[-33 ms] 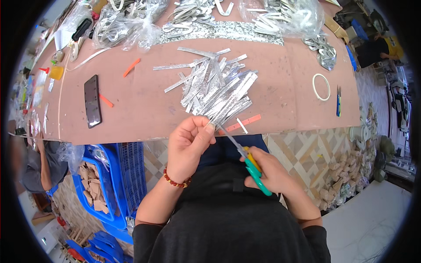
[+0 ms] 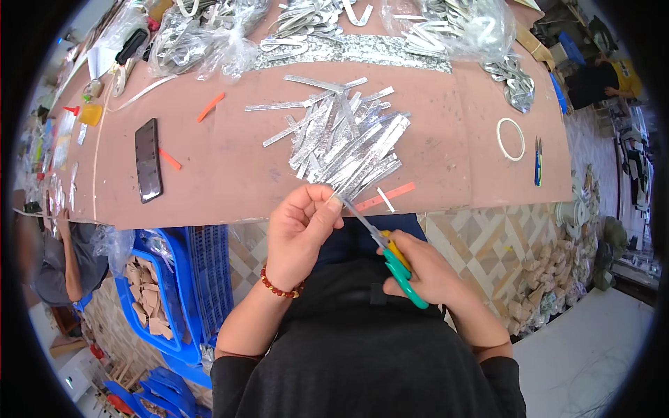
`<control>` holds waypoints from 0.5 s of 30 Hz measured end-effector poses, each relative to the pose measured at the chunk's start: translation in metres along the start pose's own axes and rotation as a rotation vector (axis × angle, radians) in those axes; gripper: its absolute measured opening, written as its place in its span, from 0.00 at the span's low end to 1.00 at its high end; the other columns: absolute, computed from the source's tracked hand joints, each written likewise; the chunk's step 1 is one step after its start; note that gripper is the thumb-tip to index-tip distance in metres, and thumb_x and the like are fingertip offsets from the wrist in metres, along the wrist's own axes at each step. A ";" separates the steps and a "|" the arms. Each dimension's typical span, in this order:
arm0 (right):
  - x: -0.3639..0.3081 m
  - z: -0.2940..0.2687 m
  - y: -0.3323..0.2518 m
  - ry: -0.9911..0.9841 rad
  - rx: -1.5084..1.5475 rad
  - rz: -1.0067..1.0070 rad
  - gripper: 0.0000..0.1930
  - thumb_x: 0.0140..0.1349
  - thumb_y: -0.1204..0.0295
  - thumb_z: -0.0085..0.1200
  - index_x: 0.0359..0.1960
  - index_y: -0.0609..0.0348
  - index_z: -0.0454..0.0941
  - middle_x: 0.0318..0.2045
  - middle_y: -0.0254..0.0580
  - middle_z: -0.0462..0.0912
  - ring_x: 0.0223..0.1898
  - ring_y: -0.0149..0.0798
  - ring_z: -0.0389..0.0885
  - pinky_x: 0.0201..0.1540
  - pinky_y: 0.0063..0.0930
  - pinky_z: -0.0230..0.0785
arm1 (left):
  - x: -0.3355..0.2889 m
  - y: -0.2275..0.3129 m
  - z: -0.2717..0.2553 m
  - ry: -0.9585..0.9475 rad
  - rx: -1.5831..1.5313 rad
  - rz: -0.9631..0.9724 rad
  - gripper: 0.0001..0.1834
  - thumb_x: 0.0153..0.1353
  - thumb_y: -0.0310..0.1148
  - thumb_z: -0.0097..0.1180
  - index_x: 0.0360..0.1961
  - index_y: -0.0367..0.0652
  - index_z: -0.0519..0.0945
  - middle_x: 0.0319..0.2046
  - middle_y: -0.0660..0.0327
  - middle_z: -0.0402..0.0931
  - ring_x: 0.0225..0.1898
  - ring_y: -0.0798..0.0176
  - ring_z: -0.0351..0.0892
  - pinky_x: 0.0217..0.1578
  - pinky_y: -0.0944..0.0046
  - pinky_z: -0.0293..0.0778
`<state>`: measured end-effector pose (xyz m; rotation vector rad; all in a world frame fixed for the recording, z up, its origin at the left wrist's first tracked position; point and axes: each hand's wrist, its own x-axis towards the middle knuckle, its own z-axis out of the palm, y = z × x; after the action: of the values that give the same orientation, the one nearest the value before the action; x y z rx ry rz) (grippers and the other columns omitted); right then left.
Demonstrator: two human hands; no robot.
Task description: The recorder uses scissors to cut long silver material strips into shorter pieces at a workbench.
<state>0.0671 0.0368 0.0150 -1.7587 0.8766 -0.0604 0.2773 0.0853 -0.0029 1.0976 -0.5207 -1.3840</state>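
My left hand (image 2: 303,221) is closed in a pinch at the table's near edge, thumb against forefinger, on the end of a silver strip. What lies deeper between the fingertips is hidden. My right hand (image 2: 428,268) grips scissors (image 2: 396,261) with green and yellow handles. Their blades point up and left and reach the left fingertips. Just beyond the fingers spreads a loose pile of shiny silver strips (image 2: 341,132), crossing at many angles. Right of the blades lie an orange-red strip (image 2: 394,195) and a short white strip (image 2: 385,200).
A black phone (image 2: 148,160) and orange strips (image 2: 211,106) lie left. On the right are a white ring (image 2: 511,138) and small blue-handled snips (image 2: 538,161). Bagged silver loops (image 2: 209,42) line the back. Blue crates (image 2: 164,292) stand below left. Another person (image 2: 66,261) sits at far left.
The scissors and my right hand have shifted slightly up and left, toward my left fingertips. My left hand keeps nearly the same place and pinch.
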 end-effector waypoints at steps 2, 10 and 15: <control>0.011 0.001 -0.003 -0.044 0.011 0.012 0.26 0.43 0.57 0.67 0.34 0.60 0.66 0.29 0.45 0.71 0.33 0.49 0.73 0.35 0.34 0.64 | -0.002 0.001 -0.002 0.033 0.036 0.041 0.04 0.62 0.26 0.50 0.37 0.38 0.74 0.25 0.69 0.73 0.26 0.81 0.69 0.26 0.81 0.62; 0.038 0.007 -0.014 -0.051 -0.005 0.089 0.20 0.46 0.59 0.65 0.23 0.62 0.70 0.16 0.43 0.72 0.19 0.44 0.69 0.25 0.31 0.62 | 0.008 0.015 -0.027 -0.005 0.211 -0.024 0.04 0.62 0.27 0.51 0.34 0.37 0.74 0.24 0.68 0.74 0.25 0.80 0.69 0.27 0.80 0.65; 0.027 0.007 -0.003 -0.065 0.136 0.051 0.21 0.46 0.57 0.65 0.21 0.63 0.70 0.14 0.43 0.69 0.17 0.43 0.67 0.23 0.29 0.61 | 0.008 0.015 -0.033 0.066 0.089 -0.021 0.05 0.61 0.27 0.52 0.36 0.38 0.74 0.23 0.64 0.76 0.18 0.79 0.65 0.20 0.81 0.60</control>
<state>0.0912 0.0274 0.0046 -1.6022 0.8496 -0.0286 0.3143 0.0851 -0.0071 1.2202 -0.5282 -1.3486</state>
